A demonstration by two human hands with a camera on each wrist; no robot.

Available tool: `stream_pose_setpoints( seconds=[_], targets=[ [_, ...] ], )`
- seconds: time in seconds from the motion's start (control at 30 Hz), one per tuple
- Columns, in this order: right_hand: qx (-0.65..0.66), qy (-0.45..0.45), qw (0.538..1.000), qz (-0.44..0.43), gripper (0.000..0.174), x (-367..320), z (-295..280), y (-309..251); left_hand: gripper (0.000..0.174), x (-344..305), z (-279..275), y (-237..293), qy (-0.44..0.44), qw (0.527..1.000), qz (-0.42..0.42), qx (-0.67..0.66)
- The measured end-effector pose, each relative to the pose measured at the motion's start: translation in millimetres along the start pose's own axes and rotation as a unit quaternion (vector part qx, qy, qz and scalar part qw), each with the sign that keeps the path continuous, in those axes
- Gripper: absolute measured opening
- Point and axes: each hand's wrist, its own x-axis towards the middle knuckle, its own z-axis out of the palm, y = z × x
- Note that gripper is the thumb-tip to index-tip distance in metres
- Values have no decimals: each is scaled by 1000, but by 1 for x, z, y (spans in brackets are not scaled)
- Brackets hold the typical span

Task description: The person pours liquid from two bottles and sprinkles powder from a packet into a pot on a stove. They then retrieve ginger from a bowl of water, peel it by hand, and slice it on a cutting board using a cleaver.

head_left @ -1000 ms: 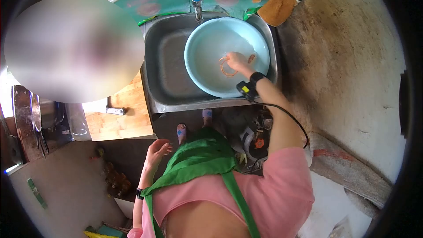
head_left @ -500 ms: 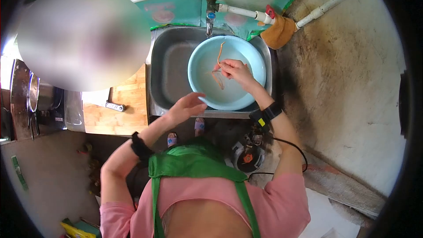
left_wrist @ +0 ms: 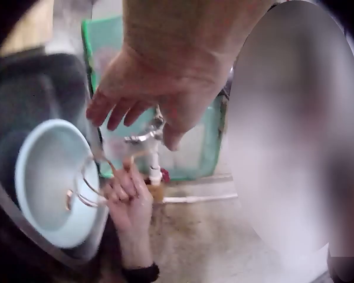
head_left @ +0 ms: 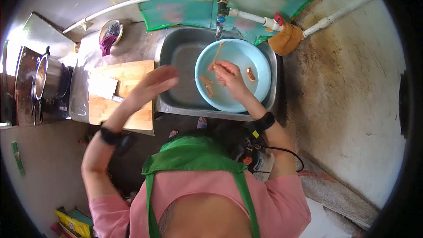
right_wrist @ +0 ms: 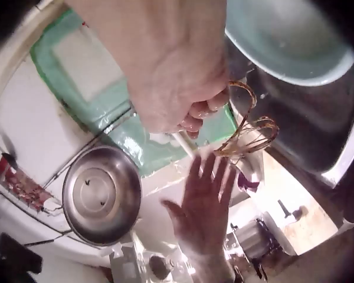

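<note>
Over the light blue basin (head_left: 265, 81), my right hand (head_left: 230, 78) pinches a long, thin, orange-brown root-like strand (head_left: 218, 52). One end sticks up from the fingers; in the right wrist view the strand (right_wrist: 268, 125) bends into wet loops with fine hairs. A short orange-brown piece (head_left: 250, 74) lies in the basin. My left hand (head_left: 159, 83) is raised between the cutting board and the sink, holding nothing. Its fingers are extended and spread in the right wrist view, where the left hand (right_wrist: 203, 206) faces the strand.
The basin stands in the right part of a metal sink (head_left: 176, 99) under a tap (head_left: 219, 31). To the left, a cleaver (head_left: 103, 87) lies on a wooden cutting board (head_left: 132, 72). Beyond are a bowl with a purple cloth (head_left: 107, 44) and a steel pot (head_left: 50, 79).
My left hand has risen from below the sink, passed the basin's near rim and moved left. The right hand has lifted the strand from the basin's bottom. The view has shifted.
</note>
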Motion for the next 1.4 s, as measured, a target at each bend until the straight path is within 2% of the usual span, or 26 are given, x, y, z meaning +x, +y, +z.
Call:
stream_pose_setpoints(
  seconds=[0.07,0.13,0.17,0.23,0.27,0.3,0.37,0.4,0.47,0.53,0.57,0.63,0.67,0.7,0.73,0.77,0.8,0.83,0.87,0.93,1.0,1.03,1.1,1.17,1.27,1.4],
  targets=[
    [49,-42,998,-23,18,3,22,-4,57,45,41,-4,24,993,78,-89],
    [94,-59,994,-20,19,5,27,-8,58,75,56,-22,4,992,129,-2],
    [144,-67,987,-17,19,5,29,-9,58,74,56,-24,7,992,129,-3],
    [146,-45,988,-32,23,11,25,-6,57,74,55,-27,-138,979,36,-145],
    [240,-86,966,-37,24,13,24,-5,42,66,57,-23,-138,985,-43,-96],
    [332,-126,934,-40,26,13,24,-4,42,63,60,-30,-138,985,-45,-95],
    [326,-103,939,-44,30,11,29,0,28,60,67,-48,-114,992,20,-43],
    [348,-106,929,-68,30,12,29,4,22,56,69,-52,-100,992,34,-70],
    [372,-113,917,-90,30,14,33,7,21,44,68,-53,-59,995,21,-82],
    [315,91,944,-43,29,15,44,4,22,36,62,-53,4,997,11,-71],
    [317,86,944,-42,29,17,43,6,22,32,58,-52,8,997,10,-70],
    [66,43,994,78,29,22,26,11,22,24,51,-44,26,996,55,59],
    [-40,34,997,54,25,20,20,13,21,20,46,-36,24,995,52,84],
    [-41,32,997,51,25,17,19,8,21,16,39,-29,26,994,54,86],
    [-155,47,985,-64,21,12,20,0,21,11,31,-24,8,992,64,105],
    [-264,63,946,-177,17,7,25,-11,21,7,24,-23,-12,989,74,124],
    [-348,82,877,-320,9,4,37,-29,19,2,20,-25,-13,992,86,96],
    [-348,90,875,-323,9,5,48,-40,19,-3,14,-24,-19,991,90,100],
    [-413,22,809,-419,8,8,58,-49,16,-9,7,-21,-40,980,112,158],
    [-473,-39,721,-506,8,6,74,-57,13,-19,-8,-18,-65,963,139,220],
    [-539,-207,704,-413,8,4,92,-61,8,-28,-24,-15,-35,903,282,323],
    [-542,-202,702,-415,8,1,102,-66,8,-33,-33,-13,-36,900,287,325],
    [-639,-256,646,-329,8,-7,122,-71,7,-45,-47,-6,-12,838,308,450],
    [-635,-235,651,-345,5,-5,138,-60,5,-54,-56,-4,2,812,322,486],
    [-656,-219,636,-344,6,-1,157,-55,3,-63,-70,-5,52,737,354,574],
    [-663,-136,645,-354,7,-7,182,-54,2,-75,-82,-11,85,736,358,568]
  ],
)
